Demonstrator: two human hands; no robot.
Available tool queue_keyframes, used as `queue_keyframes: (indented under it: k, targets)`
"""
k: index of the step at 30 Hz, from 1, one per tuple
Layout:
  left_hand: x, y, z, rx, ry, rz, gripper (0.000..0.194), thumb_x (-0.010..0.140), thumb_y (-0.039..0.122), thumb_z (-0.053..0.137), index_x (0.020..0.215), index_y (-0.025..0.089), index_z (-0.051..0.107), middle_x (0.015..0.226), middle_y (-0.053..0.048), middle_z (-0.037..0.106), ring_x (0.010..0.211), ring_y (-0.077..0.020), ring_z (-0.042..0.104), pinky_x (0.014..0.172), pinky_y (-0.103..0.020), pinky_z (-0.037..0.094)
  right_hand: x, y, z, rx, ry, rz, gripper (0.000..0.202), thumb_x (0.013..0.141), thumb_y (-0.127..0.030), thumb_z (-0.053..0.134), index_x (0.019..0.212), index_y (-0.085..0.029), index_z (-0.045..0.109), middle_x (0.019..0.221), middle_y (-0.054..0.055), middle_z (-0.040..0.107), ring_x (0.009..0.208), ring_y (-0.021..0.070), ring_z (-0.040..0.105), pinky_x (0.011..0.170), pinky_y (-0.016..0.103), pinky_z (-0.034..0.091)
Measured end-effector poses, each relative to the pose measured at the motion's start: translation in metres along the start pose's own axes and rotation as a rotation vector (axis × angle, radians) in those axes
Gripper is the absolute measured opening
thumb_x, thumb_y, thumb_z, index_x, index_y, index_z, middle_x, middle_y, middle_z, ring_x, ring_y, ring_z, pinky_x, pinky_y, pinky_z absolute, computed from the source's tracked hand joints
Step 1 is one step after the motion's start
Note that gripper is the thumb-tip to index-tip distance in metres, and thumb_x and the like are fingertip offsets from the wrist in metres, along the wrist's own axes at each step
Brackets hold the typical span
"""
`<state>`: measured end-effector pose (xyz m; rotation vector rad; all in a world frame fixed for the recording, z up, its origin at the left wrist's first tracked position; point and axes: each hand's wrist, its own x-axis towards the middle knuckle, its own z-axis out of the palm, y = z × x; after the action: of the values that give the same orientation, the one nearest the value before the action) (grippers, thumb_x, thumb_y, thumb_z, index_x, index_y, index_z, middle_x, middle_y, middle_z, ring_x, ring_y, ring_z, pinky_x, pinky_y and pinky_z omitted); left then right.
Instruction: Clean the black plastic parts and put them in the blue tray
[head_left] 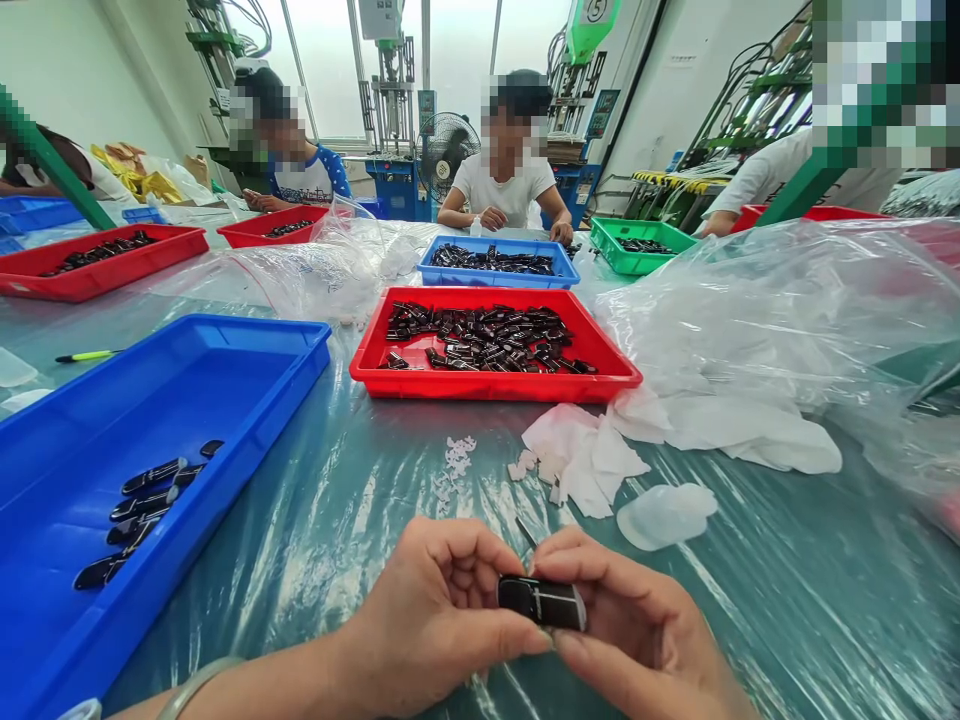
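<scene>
Between my hands is a small glossy black plastic piece (pixel 541 602) with a silvery line across it and a pale, translucent edge at its right end. My left hand (pixel 442 610) pinches it from the left, thumb along the near side. From the right, my right hand (pixel 637 625) closes thumb and fingers on its other end. A thin dark pointed tool (pixel 526 532) sticks up behind the fingers; its lower part is hidden. Beyond the hands, a red tray (pixel 495 386) holds many similar black pieces. Several more lie in the large blue tray (pixel 247 350) at left.
White scraps (pixel 455 462), crumpled tissue (pixel 585 455) and a translucent finger-shaped cover (pixel 666 515) lie ahead. Clear plastic sheeting (pixel 787 310) is heaped at right. A smaller blue tray (pixel 497 277) stands behind the red one. Co-workers sit across the table, one in a white shirt (pixel 504 190).
</scene>
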<state>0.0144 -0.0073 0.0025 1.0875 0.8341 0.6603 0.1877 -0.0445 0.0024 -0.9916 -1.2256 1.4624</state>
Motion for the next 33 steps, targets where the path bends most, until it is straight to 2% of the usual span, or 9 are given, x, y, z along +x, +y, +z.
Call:
queue_keyframes:
  k: [12, 16, 18, 21, 23, 26, 28, 30, 33]
  targets:
    - [0.002, 0.005, 0.0, -0.005, 0.027, 0.003, 0.033, 0.051, 0.02, 0.079, 0.075, 0.013, 0.059, 0.054, 0.004, 0.054, 0.043, -0.0036, 0.044, 0.042, -0.014, 0.034, 0.002, 0.004, -0.003, -0.065, 0.064, -0.023, 0.021, 0.072, -0.02, 0.068, 0.09, -0.032, 0.068, 0.082, -0.001, 0.063, 0.077, 0.0115, 0.061, 0.07, 0.017, 0.05]
    - [0.007, 0.014, -0.004, 0.032, 0.115, 0.081, 0.036, 0.062, 0.035, 0.071, 0.087, 0.012, 0.059, 0.06, 0.001, 0.056, 0.045, -0.0074, 0.049, 0.043, -0.018, 0.04, -0.005, -0.018, -0.002, -0.277, 0.196, -0.169, 0.026, 0.07, -0.018, 0.068, 0.091, -0.033, 0.068, 0.08, -0.001, 0.066, 0.065, 0.0117, 0.061, 0.058, 0.019, 0.051]
    - [0.011, 0.017, -0.005, 0.117, 0.207, 0.09, 0.034, 0.07, 0.04, 0.063, 0.088, 0.011, 0.058, 0.062, -0.001, 0.057, 0.048, -0.0087, 0.05, 0.044, -0.02, 0.042, -0.008, -0.038, -0.009, -0.402, 0.344, -0.304, 0.025, 0.067, -0.019, 0.07, 0.089, -0.032, 0.069, 0.074, -0.002, 0.065, 0.059, 0.0124, 0.058, 0.055, 0.021, 0.049]
    - [0.014, 0.019, -0.002, 0.251, 0.246, 0.038, 0.035, 0.072, 0.038, 0.061, 0.094, 0.011, 0.057, 0.068, -0.001, 0.057, 0.056, -0.01, 0.052, 0.048, -0.02, 0.044, -0.007, -0.069, -0.034, -0.506, 0.657, -0.435, 0.025, 0.064, -0.026, 0.072, 0.088, -0.033, 0.069, 0.061, -0.003, 0.061, 0.053, 0.0126, 0.053, 0.049, 0.023, 0.045]
    - [0.014, 0.021, 0.002, 0.344, 0.186, 0.015, 0.038, 0.072, 0.036, 0.06, 0.101, 0.012, 0.056, 0.075, -0.003, 0.058, 0.062, -0.0115, 0.053, 0.051, -0.021, 0.046, 0.001, -0.083, -0.06, -0.523, 0.76, -0.436, 0.028, 0.063, -0.032, 0.074, 0.09, -0.032, 0.068, 0.061, -0.005, 0.059, 0.054, 0.0116, 0.053, 0.051, 0.023, 0.044]
    - [0.015, 0.028, 0.006, 0.534, 0.113, 0.035, 0.038, 0.073, 0.035, 0.057, 0.104, 0.012, 0.058, 0.084, -0.005, 0.06, 0.068, -0.0132, 0.054, 0.056, -0.023, 0.047, 0.019, -0.085, -0.099, -0.557, 0.671, -0.307, 0.026, 0.064, -0.03, 0.074, 0.087, -0.021, 0.068, 0.057, -0.005, 0.055, 0.051, 0.01, 0.05, 0.048, 0.023, 0.04]
    - [0.017, 0.035, 0.007, 0.667, 0.124, 0.075, 0.037, 0.075, 0.035, 0.054, 0.102, 0.012, 0.06, 0.083, -0.005, 0.062, 0.068, -0.014, 0.055, 0.058, -0.024, 0.047, 0.031, -0.076, -0.119, -0.577, 0.592, -0.19, 0.018, 0.071, -0.026, 0.07, 0.084, -0.014, 0.065, 0.057, -0.005, 0.054, 0.049, 0.0078, 0.049, 0.046, 0.021, 0.04]
    - [0.021, 0.041, 0.007, 0.78, 0.168, 0.137, 0.037, 0.076, 0.036, 0.052, 0.101, 0.011, 0.062, 0.082, -0.006, 0.063, 0.067, -0.0148, 0.056, 0.058, -0.025, 0.047, 0.039, -0.065, -0.132, -0.593, 0.55, -0.1, 0.015, 0.083, -0.027, 0.059, 0.087, -0.012, 0.06, 0.066, -0.004, 0.056, 0.051, 0.0065, 0.051, 0.048, 0.02, 0.044]
    - [0.031, 0.049, 0.011, 0.897, 0.209, 0.219, 0.039, 0.078, 0.037, 0.049, 0.103, 0.01, 0.061, 0.084, -0.007, 0.066, 0.064, -0.0148, 0.057, 0.056, -0.025, 0.047, 0.043, -0.054, -0.142, -0.614, 0.519, -0.016, 0.018, 0.087, -0.028, 0.054, 0.094, -0.012, 0.058, 0.082, 0.0, 0.06, 0.064, 0.0093, 0.057, 0.056, 0.024, 0.049]
